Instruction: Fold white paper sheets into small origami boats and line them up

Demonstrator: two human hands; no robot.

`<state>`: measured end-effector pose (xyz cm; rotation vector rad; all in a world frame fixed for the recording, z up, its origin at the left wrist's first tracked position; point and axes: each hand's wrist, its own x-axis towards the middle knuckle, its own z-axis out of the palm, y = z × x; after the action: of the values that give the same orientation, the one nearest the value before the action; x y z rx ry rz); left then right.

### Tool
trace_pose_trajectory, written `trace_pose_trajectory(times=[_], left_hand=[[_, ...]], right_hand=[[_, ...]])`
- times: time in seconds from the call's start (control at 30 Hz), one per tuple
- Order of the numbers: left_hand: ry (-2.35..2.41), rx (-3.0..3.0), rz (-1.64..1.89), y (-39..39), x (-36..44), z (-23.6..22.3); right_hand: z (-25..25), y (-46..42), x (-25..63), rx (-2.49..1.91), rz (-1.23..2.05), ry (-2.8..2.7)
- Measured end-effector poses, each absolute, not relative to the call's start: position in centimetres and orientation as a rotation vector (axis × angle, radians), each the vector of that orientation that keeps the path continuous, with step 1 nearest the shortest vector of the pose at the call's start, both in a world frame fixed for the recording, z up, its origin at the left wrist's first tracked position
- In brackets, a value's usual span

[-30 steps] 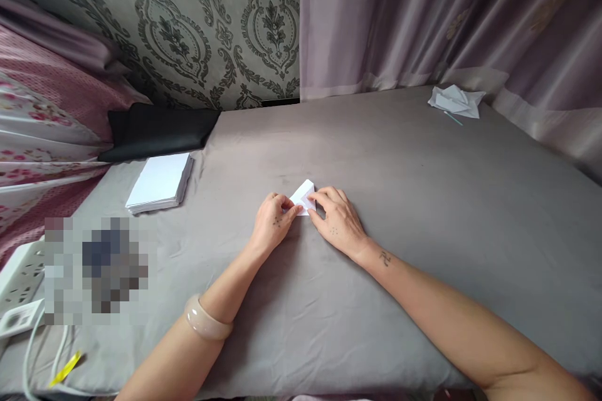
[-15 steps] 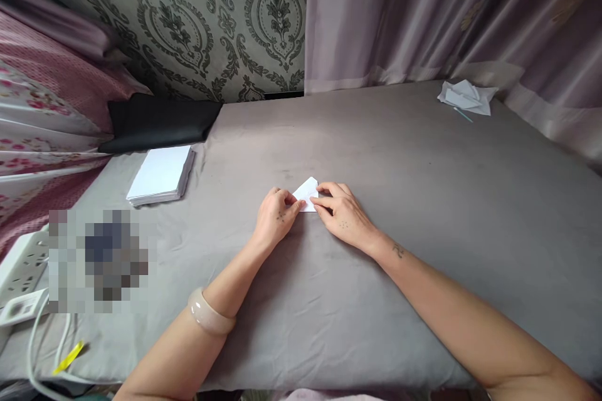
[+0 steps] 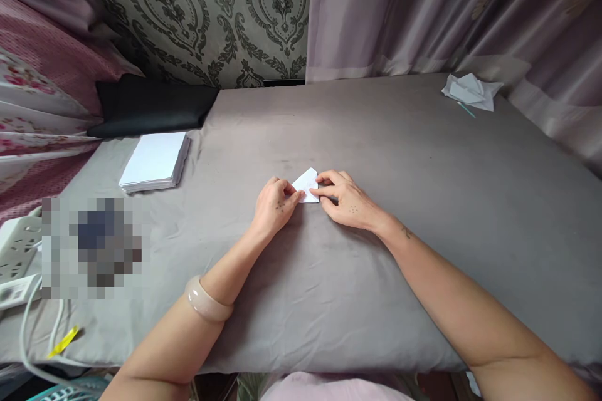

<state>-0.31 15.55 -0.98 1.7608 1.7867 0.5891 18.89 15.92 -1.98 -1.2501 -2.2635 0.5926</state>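
Note:
A small piece of folded white paper (image 3: pixel 308 184) lies on the grey cloth in the middle of the head view, with a slanting upper left edge and a straight bottom edge. My left hand (image 3: pixel 276 204) is closed on its left side, the thumb pressing on top near the lower corner. From the right, my right hand (image 3: pixel 348 202) reaches in with fingers apart; one fingertip rests on the paper and the others lie along its right edge. What is under the left fingers is hidden.
A stack of white paper (image 3: pixel 154 161) sits at left, in front of a black folded item (image 3: pixel 157 106). Crumpled white paper (image 3: pixel 471 91) and a thin teal stick (image 3: pixel 466 109) lie far right. A power strip (image 3: pixel 19 245), cables and a yellow strip (image 3: pixel 63 342) occupy the near left.
The camera view has tilted down slightly, so the far things sit a little higher in frame. One right fingertip has straightened a little on the paper. The left hand keeps its grip.

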Motion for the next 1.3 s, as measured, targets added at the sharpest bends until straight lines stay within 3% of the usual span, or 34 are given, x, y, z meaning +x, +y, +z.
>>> trace_pose_trajectory(times=[0.3, 0.47, 0.63, 0.8, 1.0, 1.3], left_hand=[[1.788, 1.780, 0.581, 15.5, -0.4, -1.2], [1.744, 2.195, 0.605, 15.0, -0.3, -1.4], [1.452, 2.639, 0.263, 14.5, 0.8, -1.2], [1.469, 2.738, 0.053, 12.8, 1.5, -0.8], [1.540, 2.628, 0.360, 9.8, 0.0, -1.4], [1.725, 2.593, 0.227, 13.2, -2.8, -2.1]], right_hand=[[-2.4, 15.1, 17.5, -1.353, 0.435, -2.182], [-2.0, 14.6, 17.2, -1.321, 0.324, -2.259], [-1.8, 14.3, 16.9, -1.261, 0.284, -2.387], [-1.8, 13.6, 17.7, -1.176, 0.229, -2.509], [-1.8, 13.0, 18.8, -1.008, 0.150, -2.635], [-1.5, 11.9, 16.6, -1.282, 0.071, -2.601]])
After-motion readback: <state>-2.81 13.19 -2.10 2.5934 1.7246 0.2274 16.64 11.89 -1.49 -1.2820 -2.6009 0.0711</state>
